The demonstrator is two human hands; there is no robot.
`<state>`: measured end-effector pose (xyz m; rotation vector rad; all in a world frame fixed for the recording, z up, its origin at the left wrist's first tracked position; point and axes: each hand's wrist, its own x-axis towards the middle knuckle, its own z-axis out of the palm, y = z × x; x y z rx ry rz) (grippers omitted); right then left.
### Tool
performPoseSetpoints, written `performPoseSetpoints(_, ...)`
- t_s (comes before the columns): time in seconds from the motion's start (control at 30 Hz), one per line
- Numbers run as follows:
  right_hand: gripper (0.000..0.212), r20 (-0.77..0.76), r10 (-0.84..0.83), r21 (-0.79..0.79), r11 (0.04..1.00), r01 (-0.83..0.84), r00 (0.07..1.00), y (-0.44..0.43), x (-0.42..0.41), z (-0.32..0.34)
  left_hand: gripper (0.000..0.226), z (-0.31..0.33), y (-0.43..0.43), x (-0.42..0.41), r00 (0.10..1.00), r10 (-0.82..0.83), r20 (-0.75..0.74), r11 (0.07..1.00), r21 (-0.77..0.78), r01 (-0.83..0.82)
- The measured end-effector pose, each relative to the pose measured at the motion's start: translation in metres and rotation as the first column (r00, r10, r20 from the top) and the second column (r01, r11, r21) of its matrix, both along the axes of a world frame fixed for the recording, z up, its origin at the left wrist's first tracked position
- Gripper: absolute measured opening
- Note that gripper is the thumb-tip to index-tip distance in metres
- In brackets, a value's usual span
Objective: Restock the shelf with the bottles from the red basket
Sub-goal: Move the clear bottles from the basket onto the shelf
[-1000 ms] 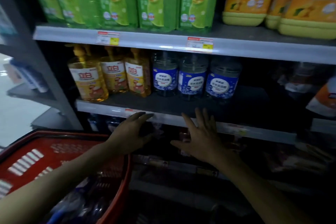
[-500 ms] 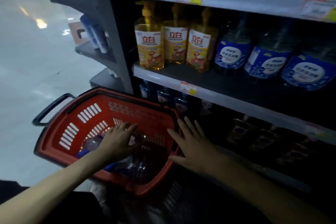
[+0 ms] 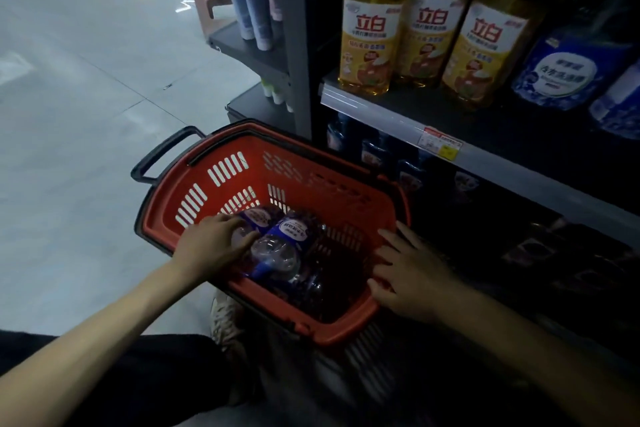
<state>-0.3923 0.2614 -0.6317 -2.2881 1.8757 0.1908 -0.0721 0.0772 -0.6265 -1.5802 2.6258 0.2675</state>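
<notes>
Two hands have dropped from the shelf (image 3: 398,111) to the red basket (image 3: 277,163) — left hand (image 3: 211,246) closing loosely onto a bottle (image 3: 280,246) inside, right hand (image 3: 412,274) spread empty on its rim — so another pickup looks underway.

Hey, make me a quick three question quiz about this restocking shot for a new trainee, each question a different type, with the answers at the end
1. True or false: the left hand rests on a blue-label bottle lying inside the red basket.
2. Multiple choice: where is the right hand? A) gripping a yellow pump bottle on the shelf; B) spread open at the basket's near right rim; C) holding the basket's black handle.
3. Fill in: on the shelf above the basket, the three yellow pump bottles stand to the ____ of the blue-label bottles on the shelf.

Key: 1 true; 2 B; 3 left.
</notes>
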Motion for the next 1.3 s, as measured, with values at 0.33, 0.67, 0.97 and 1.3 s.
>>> performPoseSetpoints(0.33, 0.045, -0.022, 0.039, -0.177, 0.983, -0.042, 0.999, 0.015, -0.019, -0.011, 0.031, -0.003, 0.013, -0.009, 0.974, 0.097, -0.205, 0.995, 0.009, -0.098)
performPoseSetpoints(0.67, 0.046, -0.029, -0.016, -0.172, 0.985, 0.011, 0.999, 0.043, -0.038, -0.014, 0.029, -0.013, 0.028, -0.029, 0.996, -0.038, -0.086, 0.990, 0.132, 0.049)
performPoseSetpoints(0.97, 0.059, 0.049, -0.068, -0.134, 0.988, 0.075, 0.996, 0.044, -0.022, -0.007, 0.052, -0.021, 0.020, -0.064, 0.931, -0.344, 0.121, 0.929, 0.186, 0.319)
performPoseSetpoints(1.3, 0.046, 0.031, 0.066, -0.293, 0.955, -0.054, 0.997, 0.040, -0.021, -0.031, 0.102, -0.085, 0.010, -0.129, 0.905, -0.245, 0.347, 0.954, 0.253, 0.161)
